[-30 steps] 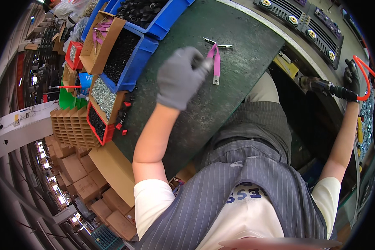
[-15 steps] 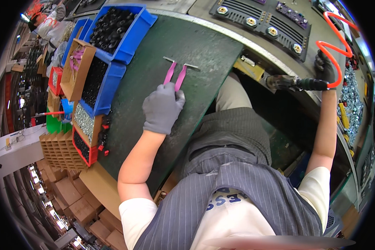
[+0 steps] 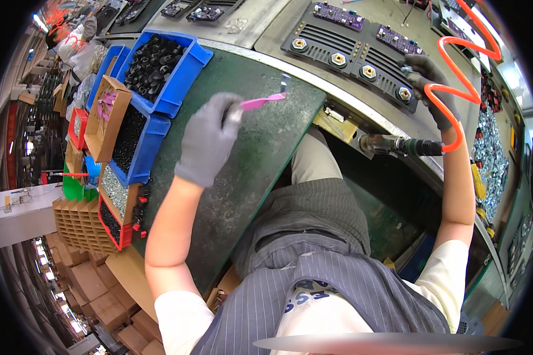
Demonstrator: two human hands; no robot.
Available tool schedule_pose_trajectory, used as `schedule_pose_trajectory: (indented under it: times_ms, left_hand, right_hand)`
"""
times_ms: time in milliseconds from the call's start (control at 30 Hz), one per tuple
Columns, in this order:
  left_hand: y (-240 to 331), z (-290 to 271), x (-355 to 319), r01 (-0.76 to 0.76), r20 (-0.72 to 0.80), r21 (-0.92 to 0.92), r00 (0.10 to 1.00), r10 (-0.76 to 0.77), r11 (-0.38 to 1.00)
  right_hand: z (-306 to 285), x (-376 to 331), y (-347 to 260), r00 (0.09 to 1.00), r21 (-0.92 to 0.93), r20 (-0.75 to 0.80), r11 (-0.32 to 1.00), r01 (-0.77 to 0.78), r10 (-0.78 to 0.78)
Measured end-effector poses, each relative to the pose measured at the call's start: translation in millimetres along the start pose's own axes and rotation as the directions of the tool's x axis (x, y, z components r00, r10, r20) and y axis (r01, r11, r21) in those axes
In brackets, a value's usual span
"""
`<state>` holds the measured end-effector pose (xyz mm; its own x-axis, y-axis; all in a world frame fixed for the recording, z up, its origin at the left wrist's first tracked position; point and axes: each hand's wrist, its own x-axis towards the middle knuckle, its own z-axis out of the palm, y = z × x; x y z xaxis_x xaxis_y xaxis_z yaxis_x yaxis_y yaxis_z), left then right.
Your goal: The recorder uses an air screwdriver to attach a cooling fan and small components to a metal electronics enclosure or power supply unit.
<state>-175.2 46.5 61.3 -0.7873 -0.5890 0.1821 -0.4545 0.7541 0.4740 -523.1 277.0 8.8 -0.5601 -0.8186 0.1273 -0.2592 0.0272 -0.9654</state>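
My left hand (image 3: pixel 210 133), in a grey glove, is above the green mat and pinches a pink strip-like tool (image 3: pixel 263 102). A small metal end shows at the strip's far tip, blurred by motion. My right hand (image 3: pixel 427 80), in a dark glove, reaches over the right end of a black slotted metal plate (image 3: pixel 355 56). Its fingers are drawn together around something small and pale, too unclear to name. Purple circuit boards (image 3: pixel 339 16) and brass hex nuts (image 3: pixel 338 59) sit on the plate. A pneumatic screwdriver (image 3: pixel 397 145) is below my right hand, apart from it.
Blue bins (image 3: pixel 170 108) of black parts stand at the left, beside a cardboard box (image 3: pixel 114 139) of pink pieces. An orange coiled hose (image 3: pixel 450 89) crosses in front of my right hand and forearm. Silver hardware (image 3: pixel 493 145) lies at the far right.
My left hand has moved left and turned its pink tool from upright to sideways; two pink tools showed before. My right hand has moved from beside the screwdriver to the black plate.
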Motion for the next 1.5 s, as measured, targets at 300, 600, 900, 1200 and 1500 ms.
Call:
schedule_pose_trajectory:
  times_ms: [300,600,900,1200,1500]
  left_hand:
    - [57,28,110,-0.081,-0.031,-0.077,0.996,0.079,0.994]
    - [86,54,133,-0.175,0.009,-0.058,0.984,0.175,0.983]
    - [80,57,140,-0.222,-0.055,0.073,0.973,0.226,0.972]
    - [81,55,140,-0.226,-0.029,0.048,0.973,0.227,0.973]
    - [80,53,141,-0.195,-0.033,0.056,0.980,0.197,0.979]
  right_hand:
    - [52,55,-22,0.946,-0.428,0.318,0.882,0.197,-0.057]
    - [75,88,-15,0.884,-0.432,0.454,0.841,0.326,-0.109]
    - [87,99,-14,0.823,-0.608,0.549,0.604,0.515,-0.148]
    - [99,110,-38,0.845,-0.765,0.529,0.477,0.433,0.081]
    - [92,110,-37,0.881,-0.590,0.473,0.742,0.317,0.000]
